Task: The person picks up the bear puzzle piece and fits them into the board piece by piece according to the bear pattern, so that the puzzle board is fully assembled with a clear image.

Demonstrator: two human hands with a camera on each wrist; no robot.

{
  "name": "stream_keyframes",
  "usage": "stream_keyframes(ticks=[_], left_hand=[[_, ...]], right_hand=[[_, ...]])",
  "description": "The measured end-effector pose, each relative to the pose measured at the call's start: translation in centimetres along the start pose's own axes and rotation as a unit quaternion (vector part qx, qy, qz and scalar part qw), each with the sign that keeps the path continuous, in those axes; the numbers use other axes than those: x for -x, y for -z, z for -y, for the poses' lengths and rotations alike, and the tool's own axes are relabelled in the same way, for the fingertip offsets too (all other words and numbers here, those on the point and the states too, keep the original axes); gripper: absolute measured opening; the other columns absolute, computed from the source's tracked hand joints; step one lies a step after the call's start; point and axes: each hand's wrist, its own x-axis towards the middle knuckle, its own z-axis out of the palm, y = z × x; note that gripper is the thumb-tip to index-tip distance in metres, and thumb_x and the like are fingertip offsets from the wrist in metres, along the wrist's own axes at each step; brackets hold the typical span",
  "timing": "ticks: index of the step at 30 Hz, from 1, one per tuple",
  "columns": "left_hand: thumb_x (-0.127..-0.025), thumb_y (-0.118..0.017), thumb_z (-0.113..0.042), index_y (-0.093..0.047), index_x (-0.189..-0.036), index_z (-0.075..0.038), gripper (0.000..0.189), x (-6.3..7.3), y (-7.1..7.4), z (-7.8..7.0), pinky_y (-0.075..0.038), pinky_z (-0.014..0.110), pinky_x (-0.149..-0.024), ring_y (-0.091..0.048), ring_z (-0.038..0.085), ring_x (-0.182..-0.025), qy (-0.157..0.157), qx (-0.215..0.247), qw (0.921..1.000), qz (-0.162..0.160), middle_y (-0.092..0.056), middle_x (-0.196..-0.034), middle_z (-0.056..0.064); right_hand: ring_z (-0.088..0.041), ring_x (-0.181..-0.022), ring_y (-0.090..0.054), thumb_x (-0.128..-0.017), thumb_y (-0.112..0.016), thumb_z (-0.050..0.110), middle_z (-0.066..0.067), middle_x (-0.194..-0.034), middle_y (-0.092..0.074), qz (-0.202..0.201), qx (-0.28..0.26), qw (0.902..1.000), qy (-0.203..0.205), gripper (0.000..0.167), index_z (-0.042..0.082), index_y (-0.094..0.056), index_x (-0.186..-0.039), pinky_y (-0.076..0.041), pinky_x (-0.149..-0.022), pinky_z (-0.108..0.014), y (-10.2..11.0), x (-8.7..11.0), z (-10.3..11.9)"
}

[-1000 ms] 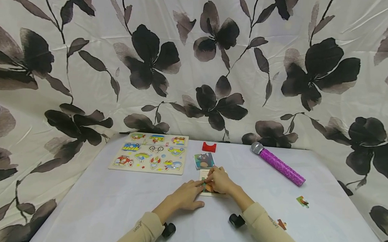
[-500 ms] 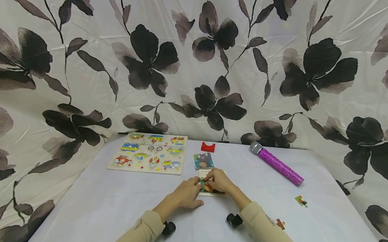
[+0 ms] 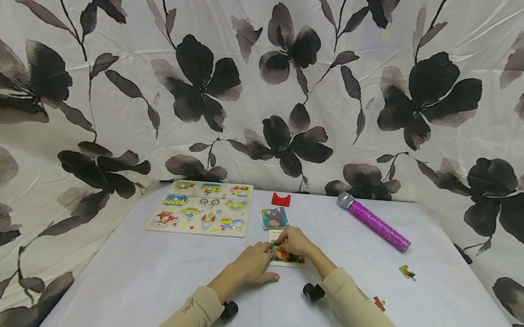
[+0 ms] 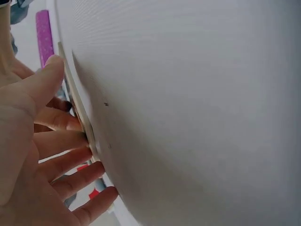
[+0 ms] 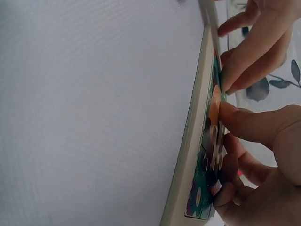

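Note:
A small wooden jigsaw puzzle (image 3: 291, 258) with a green, orange and dark picture lies in its pale tray at the middle of the table. My left hand (image 3: 254, 263) lies at its left side, fingers extended and fingertips on the puzzle's left edge, thumb out. From the right, my right hand (image 3: 297, 242) reaches over the upper part, thumb and curled index finger pinching a puzzle piece (image 3: 274, 245) at the left side. In the right wrist view, the right thumb and bent fingers press close along the puzzle's face; the piece itself is mostly hidden.
Just behind the puzzle lies a bear picture card (image 3: 275, 218), with a red piece (image 3: 281, 199) beyond it. A vehicle peg board (image 3: 199, 208) is back left, a purple glitter microphone (image 3: 377, 223) back right. Loose puzzle pieces (image 3: 407, 272) lie to the right. A floral cloth hangs behind.
My right hand and forearm have shifted slightly left over the puzzle, and more of its dark lower right part shows. The left hand stays almost still at the edge.

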Motion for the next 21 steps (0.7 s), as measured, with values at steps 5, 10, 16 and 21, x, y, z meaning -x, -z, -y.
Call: stream_keyframes(ticks=[5,10,16,21], left_hand=[[-0.082,-0.062,-0.057,-0.053,-0.131,-0.003,0.074,0.33,0.01,0.08,-0.042,0.042,-0.099,-0.046,0.024,-0.122,0.003,0.007,1.0,0.003,-0.049,-0.135,0.011],[-0.082,-0.062,-0.058,-0.053,-0.132,-0.003,0.074,0.37,-0.17,0.19,-0.043,0.042,-0.097,-0.045,0.024,-0.121,0.001,-0.001,1.0,-0.001,-0.046,-0.138,0.011],[-0.082,-0.063,-0.057,-0.057,-0.127,-0.002,0.072,0.45,-0.01,0.09,-0.046,0.04,-0.092,-0.048,0.021,-0.114,-0.006,-0.008,0.9999,-0.008,-0.05,-0.131,0.008],[-0.082,-0.064,-0.054,-0.058,-0.126,-0.001,0.069,0.6,0.33,-0.19,-0.046,0.042,-0.093,-0.048,0.023,-0.117,-0.006,-0.001,1.0,-0.005,-0.05,-0.133,0.01]], right_hand=[[-0.018,-0.086,-0.058,-0.077,-0.073,0.002,-0.008,-0.09,-0.069,-0.009,0.003,0.9999,0.014,0.01,0.0,-0.075,-0.087,-0.05,-0.078,-0.036,0.01,0.13,0.11],[-0.016,-0.079,-0.054,-0.077,-0.074,0.002,-0.006,-0.088,-0.066,-0.022,0.008,0.9994,0.026,0.007,0.001,-0.074,-0.084,-0.048,-0.068,-0.028,-0.17,0.06,0.03],[-0.022,-0.084,-0.06,-0.079,-0.068,-0.003,-0.009,-0.09,-0.067,-0.016,0.034,0.9969,0.07,0.007,0.0,-0.074,-0.083,-0.053,-0.078,-0.038,-0.5,0.08,0.1],[-0.022,-0.084,-0.059,-0.079,-0.067,-0.005,-0.009,-0.088,-0.067,-0.014,0.041,0.9967,0.069,0.01,-0.001,-0.074,-0.085,-0.053,-0.076,-0.037,-0.38,0.22,0.05]])
